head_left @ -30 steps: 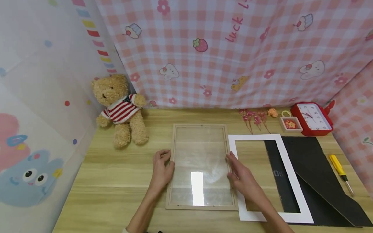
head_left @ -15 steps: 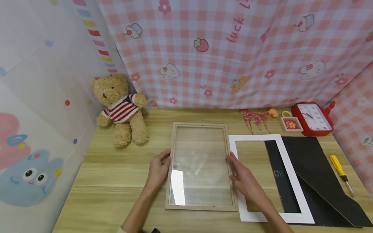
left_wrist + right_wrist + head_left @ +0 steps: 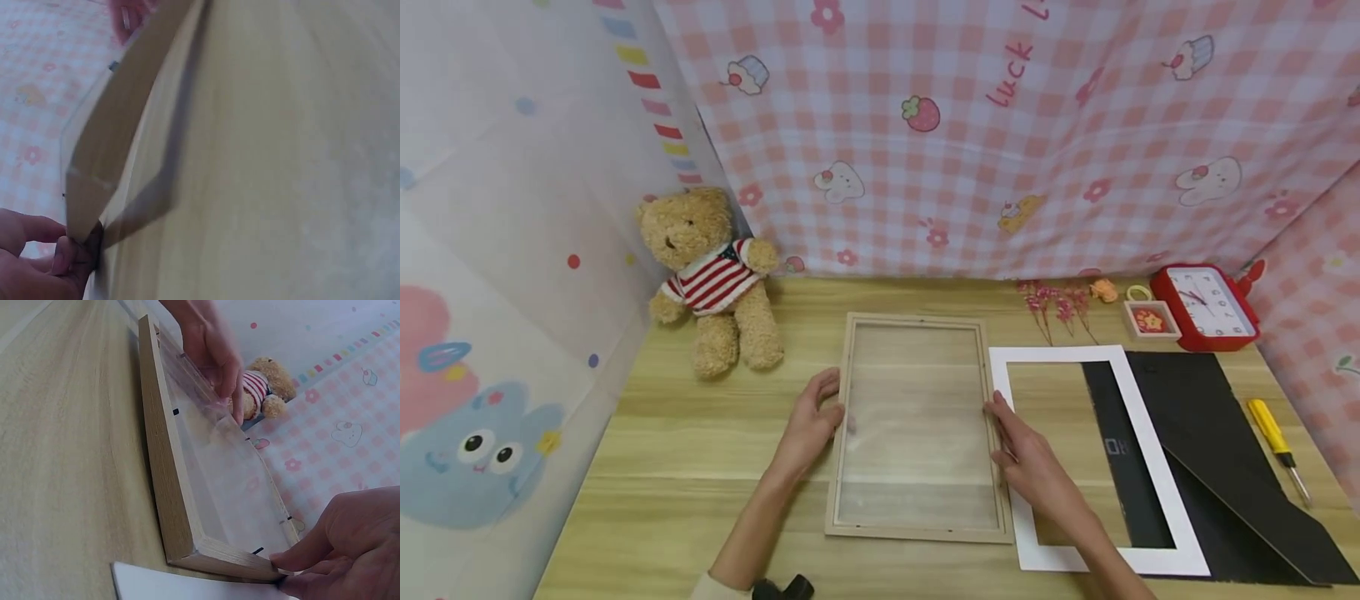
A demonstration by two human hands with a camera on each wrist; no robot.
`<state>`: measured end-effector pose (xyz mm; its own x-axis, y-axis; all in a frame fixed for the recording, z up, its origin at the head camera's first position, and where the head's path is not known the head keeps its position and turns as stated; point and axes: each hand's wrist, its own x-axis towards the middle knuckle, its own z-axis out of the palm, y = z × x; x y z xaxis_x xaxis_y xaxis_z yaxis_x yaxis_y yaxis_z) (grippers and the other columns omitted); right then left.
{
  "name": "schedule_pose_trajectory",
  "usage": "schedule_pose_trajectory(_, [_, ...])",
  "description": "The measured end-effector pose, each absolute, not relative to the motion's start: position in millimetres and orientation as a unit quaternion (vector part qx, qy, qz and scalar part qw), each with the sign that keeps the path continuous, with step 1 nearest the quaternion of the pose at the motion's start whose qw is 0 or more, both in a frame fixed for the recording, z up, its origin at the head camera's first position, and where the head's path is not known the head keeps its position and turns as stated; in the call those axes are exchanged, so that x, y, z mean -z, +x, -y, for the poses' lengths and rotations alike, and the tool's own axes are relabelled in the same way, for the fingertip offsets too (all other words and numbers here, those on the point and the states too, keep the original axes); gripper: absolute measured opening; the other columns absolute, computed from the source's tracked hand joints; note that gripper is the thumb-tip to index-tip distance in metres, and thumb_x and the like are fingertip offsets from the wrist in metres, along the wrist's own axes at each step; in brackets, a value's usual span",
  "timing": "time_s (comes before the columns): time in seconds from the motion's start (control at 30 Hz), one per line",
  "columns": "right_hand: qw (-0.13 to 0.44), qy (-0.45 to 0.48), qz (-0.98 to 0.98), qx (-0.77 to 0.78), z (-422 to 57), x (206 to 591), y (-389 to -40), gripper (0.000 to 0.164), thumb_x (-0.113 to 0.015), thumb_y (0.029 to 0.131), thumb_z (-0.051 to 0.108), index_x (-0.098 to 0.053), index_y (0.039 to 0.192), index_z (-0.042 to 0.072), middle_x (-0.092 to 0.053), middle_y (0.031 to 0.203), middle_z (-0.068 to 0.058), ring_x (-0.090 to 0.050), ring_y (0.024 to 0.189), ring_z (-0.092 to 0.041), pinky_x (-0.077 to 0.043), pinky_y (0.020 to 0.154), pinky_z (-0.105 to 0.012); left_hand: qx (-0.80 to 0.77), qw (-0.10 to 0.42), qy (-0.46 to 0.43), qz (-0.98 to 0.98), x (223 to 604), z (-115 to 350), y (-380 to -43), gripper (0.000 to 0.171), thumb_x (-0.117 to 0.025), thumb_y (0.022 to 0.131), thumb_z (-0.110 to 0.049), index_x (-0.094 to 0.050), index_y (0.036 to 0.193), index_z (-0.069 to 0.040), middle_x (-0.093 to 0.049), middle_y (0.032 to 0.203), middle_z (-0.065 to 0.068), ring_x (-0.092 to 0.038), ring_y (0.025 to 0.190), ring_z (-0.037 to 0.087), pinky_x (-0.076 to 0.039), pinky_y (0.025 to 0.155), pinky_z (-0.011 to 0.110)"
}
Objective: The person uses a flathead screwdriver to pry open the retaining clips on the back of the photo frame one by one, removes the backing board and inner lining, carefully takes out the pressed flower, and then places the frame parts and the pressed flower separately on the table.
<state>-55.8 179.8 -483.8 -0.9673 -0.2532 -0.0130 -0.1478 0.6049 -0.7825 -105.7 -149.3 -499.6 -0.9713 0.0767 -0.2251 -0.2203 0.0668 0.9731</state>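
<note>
A pale wooden picture frame (image 3: 917,533) with a clear pane lies before me on the table. My left hand (image 3: 808,421) grips its left side, and in the left wrist view the left fingers (image 3: 69,256) hold the frame's edge. My right hand (image 3: 1033,462) pinches the right side; in the right wrist view the thumb (image 3: 306,550) is on top and a finger is below the edge. Small dark tabs show along the frame's inner rim. Beside it lies a white mat (image 3: 1150,442) with a rectangular opening, partly under my right forearm.
A black backing board (image 3: 1187,392) with a folded-out stand lies under the mat. Right of it is a yellow-handled screwdriver (image 3: 1273,433). A red clock (image 3: 1206,308), small box (image 3: 1152,321) and pink dried flowers (image 3: 1052,300) stand at the back; a teddy bear (image 3: 711,283) sits back left.
The bright reflection on the pane slid left and is gone, as the frame tilted slightly. My left hand shifted a little along the left side; the right hand has hardly moved.
</note>
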Motion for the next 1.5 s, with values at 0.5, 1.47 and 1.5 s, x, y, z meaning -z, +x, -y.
schedule_pose_trajectory(0.5, [0.075,-0.103,-0.892,0.434,-179.5,484.9,-57.0,0.065,-0.061,0.095,-0.024,-0.046,0.158,-0.014,-0.03,0.173,-0.032,-0.039,0.156,-0.047,-0.037,0.117,-0.051,-0.495,-0.069,0.045,-0.865,514.3,137.7,-96.7,0.022,-0.063,0.097,0.014,-0.067,0.118,0.007,-0.068,0.13,0.031,-0.068,0.121,0.048,-0.054,0.106,0.061])
schedule_pose_trajectory(1.47, [0.061,-0.094,-0.903,0.414,-173.9,487.0,-52.5,0.067,-0.059,0.091,-0.027,-0.049,0.155,-0.013,-0.029,0.174,-0.033,-0.04,0.155,-0.05,-0.039,0.117,-0.059,-0.467,-0.038,-0.022,-0.883,505.2,121.4,-87.9,0.016,-0.055,0.112,-0.007,-0.064,0.114,0.005,-0.056,0.159,0.029,-0.054,0.139,0.05,-0.042,0.12,0.065])
schedule_pose_trajectory(1.5, [0.061,-0.093,-0.903,0.415,-173.5,486.7,-52.2,0.067,-0.059,0.091,-0.028,-0.049,0.156,-0.013,-0.029,0.174,-0.033,-0.04,0.155,-0.05,-0.038,0.117,-0.059,-0.466,-0.036,-0.022,-0.884,504.4,121.3,-87.9,0.016,-0.054,0.112,-0.007,-0.064,0.114,0.005,-0.056,0.16,0.029,-0.053,0.139,0.05,-0.042,0.119,0.065])
